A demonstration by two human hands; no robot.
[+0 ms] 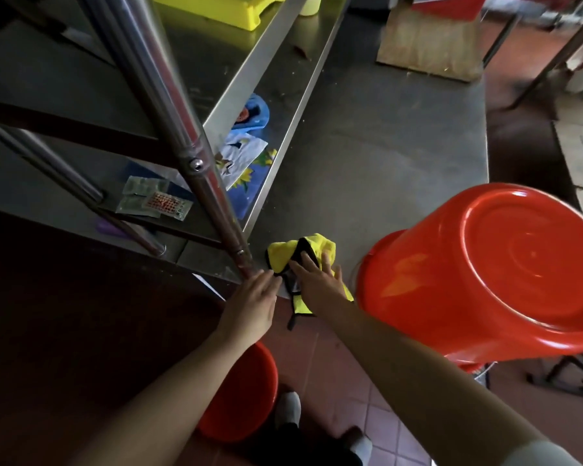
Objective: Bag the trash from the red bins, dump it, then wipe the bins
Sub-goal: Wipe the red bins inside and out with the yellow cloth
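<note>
A yellow cloth with black trim [320, 250] lies crumpled at the near corner of the steel table [384, 146]. My right hand [317, 280] rests flat on the cloth with straight fingers. My left hand [253, 304] reaches in beside it, fingers straight, fingertips touching the cloth's black edge. An upside-down red bin [505, 274] stands on the table's near right part, stacked over another red bin [381, 264]. A third red bin [246, 395] sits on the floor below my left forearm.
A steel shelf post [189, 156] slants up from the table corner just left of my hands. The shelf holds packets [152, 196], a blue patterned cloth [246, 163] and a yellow crate [229, 8]. A wooden board [428, 45] stands at the table's far end. Tiled floor lies below.
</note>
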